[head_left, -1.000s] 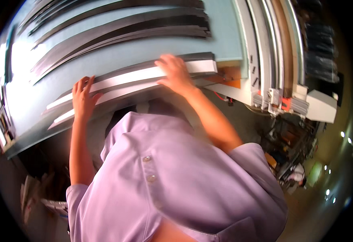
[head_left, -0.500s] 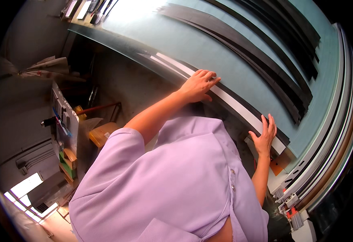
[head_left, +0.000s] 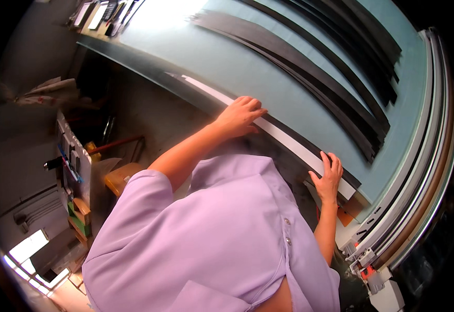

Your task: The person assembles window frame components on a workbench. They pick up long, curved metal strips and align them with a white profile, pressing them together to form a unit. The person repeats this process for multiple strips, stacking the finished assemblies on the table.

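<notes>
1. At far left, low down, is a bright window [head_left: 29,248].
2. Next, an upright panel [head_left: 81,169] stands below the worktop's level, with an orange-yellow box [head_left: 120,178] just right of it.
3. Above these, small flat articles [head_left: 98,15] lie at the left end of the pale blue-green worktop [head_left: 157,52].
4. The person's lilac shirt [head_left: 196,223] fills the lower middle.
5. The left hand [head_left: 240,115] lies over the white strip [head_left: 291,145], fingers close together, thumb set off from them; I cannot tell whether they pinch it.
6. That strip lies along the worktop's near edge, slanting down to the right, a dark strip [head_left: 295,133] along its far side.
7. Beyond, well apart from the hands, lie long, overlapping dark strips [head_left: 310,73].
8. The right hand [head_left: 329,176] spans the white strip near its right end, thumb and fingers apart.
9. At far right, parallel rails [head_left: 428,140] border the worktop.
</notes>
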Tool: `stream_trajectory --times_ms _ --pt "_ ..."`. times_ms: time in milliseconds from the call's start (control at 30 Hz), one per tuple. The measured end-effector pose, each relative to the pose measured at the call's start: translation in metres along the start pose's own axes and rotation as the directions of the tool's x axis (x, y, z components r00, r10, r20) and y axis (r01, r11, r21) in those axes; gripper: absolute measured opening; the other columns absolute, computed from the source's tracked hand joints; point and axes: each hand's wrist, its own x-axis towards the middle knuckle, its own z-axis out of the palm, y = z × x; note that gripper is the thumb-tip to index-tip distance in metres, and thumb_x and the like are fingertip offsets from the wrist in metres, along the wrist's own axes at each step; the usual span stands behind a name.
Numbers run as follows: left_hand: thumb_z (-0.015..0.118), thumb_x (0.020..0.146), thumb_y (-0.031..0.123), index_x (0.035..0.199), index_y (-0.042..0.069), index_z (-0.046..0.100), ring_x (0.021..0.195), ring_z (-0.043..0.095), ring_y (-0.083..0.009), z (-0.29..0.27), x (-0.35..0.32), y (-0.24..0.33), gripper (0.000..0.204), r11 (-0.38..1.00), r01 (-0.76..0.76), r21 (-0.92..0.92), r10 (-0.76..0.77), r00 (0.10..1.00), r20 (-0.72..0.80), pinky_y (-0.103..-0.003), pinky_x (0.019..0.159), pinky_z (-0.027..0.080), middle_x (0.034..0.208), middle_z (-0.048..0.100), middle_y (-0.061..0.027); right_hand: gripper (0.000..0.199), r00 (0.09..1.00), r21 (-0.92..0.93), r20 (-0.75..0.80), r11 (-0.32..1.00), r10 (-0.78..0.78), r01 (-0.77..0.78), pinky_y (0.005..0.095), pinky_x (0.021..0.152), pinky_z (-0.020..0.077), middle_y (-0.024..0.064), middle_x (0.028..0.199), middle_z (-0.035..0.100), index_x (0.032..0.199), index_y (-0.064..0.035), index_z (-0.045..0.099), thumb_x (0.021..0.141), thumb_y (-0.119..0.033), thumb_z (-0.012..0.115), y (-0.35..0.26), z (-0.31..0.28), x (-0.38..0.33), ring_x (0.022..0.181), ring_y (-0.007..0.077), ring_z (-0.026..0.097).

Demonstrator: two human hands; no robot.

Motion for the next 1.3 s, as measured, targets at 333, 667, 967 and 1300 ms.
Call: stream_trajectory --times_ms 333,667,967,1300 --pt "0.072 0.086 0.017 0.142 0.008 0.05 0.13 0.046 -0.0352 0.013 0.088 -0.009 0.06 0.996 0.057 0.071 -0.04 0.975 -0.22 -0.044 0.109 0.038 0.143 0.05 -0.0124 0.015 0.881 0.138 -0.449 0.986 0.151 -0.098 0.0441 0.076 0.0479 0.0125 0.089 0.061 0.084 -0.0019 0.058 0.078 -0.001 0.071 0.081 -0.026 0.044 0.087 0.0349 0.06" --pt "0.071 0.085 0.018 0.138 0.014 0.056 0.129 0.048 -0.0309 0.026 0.171 -0.016 0.055 0.956 0.019 0.291 0.058 0.966 -0.252 -0.042 0.109 0.038 0.145 0.052 -0.0057 0.047 0.891 -0.101 -0.45 0.989 0.054 -0.111 0.0407 0.099 0.0496 0.0121 0.123 0.066 0.121 -0.002 0.064 0.078 -0.012 0.079 0.144 -0.06 0.096 0.12 0.0325 0.058" --pt "0.074 0.082 0.021 0.126 0.011 0.065 0.112 0.056 -0.0281 0.017 0.174 -0.023 0.047 0.972 -0.082 0.222 0.141 0.954 -0.264 -0.04 0.095 0.046 0.124 0.063 -0.0052 0.014 0.828 -0.442 -0.457 0.891 -0.326 0.108 0.0358 0.08 0.0569 0.0094 0.102 0.071 0.092 -0.0028 0.068 0.08 -0.007 0.07 0.17 -0.044 0.093 0.098 0.0252 0.068" --pt "0.068 0.083 0.014 0.123 0.014 0.068 0.117 0.057 -0.0265 0.008 0.167 -0.013 0.04 0.922 -0.19 0.339 0.282 0.927 -0.248 -0.039 0.097 0.045 0.127 0.063 -0.0042 0.005 0.76 -0.217 -0.616 0.972 -0.205 0.087 0.0344 0.07 0.056 0.0045 0.086 0.07 0.079 -0.0066 0.066 0.077 -0.003 0.069 0.136 -0.087 0.08 0.085 0.0235 0.068"
